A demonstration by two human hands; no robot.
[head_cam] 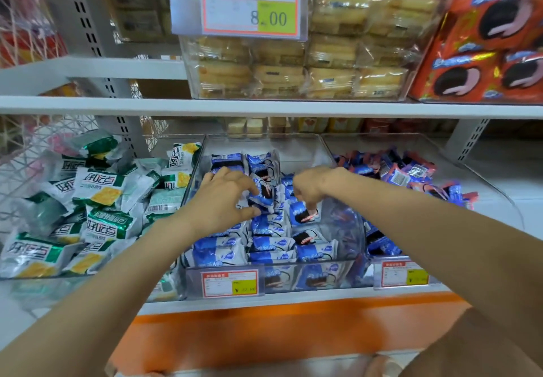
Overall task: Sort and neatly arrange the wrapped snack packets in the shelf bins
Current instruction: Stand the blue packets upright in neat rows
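Note:
A clear plastic bin point(340, 276) in the middle of the lower shelf holds several blue and white snack packets point(273, 247), some lying in rows at the front and some upright at the back. Both hands reach into this bin. My left hand point(223, 197) is spread over the packets, and its fingers curl round one upright blue packet point(266, 196). My right hand point(308, 187) points downward with curled fingers and pinches the top of another blue packet point(304, 213) beside it.
Green and white packets point(97, 209) are heaped in the bin to the left. Dark blue and red packets point(408, 171) fill the bin to the right. On the shelf above stand a bin of yellow cakes point(293, 71) and red cookie packs point(482, 38). Price tags point(230, 282) hang at the front.

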